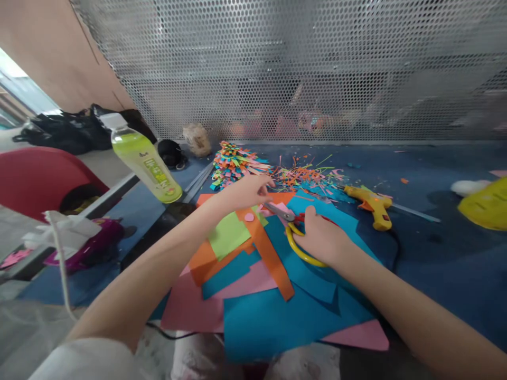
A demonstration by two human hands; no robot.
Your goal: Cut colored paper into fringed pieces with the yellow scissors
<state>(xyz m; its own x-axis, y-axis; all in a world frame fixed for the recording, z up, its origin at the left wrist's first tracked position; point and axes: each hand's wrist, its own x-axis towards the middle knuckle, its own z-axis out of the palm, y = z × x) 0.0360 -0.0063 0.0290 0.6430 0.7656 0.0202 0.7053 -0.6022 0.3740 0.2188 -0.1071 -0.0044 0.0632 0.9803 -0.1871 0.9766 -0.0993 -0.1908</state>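
My right hand (320, 235) is closed on scissors (303, 252) with yellow and red handles, the metal blades pointing left. My left hand (253, 189) is by the blade tips, its fingers curled; whatever they may hold is too small to make out. Beneath both hands lie sheets of blue paper (273, 324), pink paper (194, 306) and green paper (232, 235). An orange paper strip (271, 258) lies across them, with a small pink disc (249, 217) near its upper end. Behind my left hand is a cone of curled coloured paper (231, 163).
Paper scraps (304, 174) are heaped behind the scissors. A yellow glue gun (372, 205) lies to the right, with its cord trailing. At left stand a green drink bottle (146, 161) and a purple basket (95, 250). A perforated metal screen (301, 68) rises behind the table.
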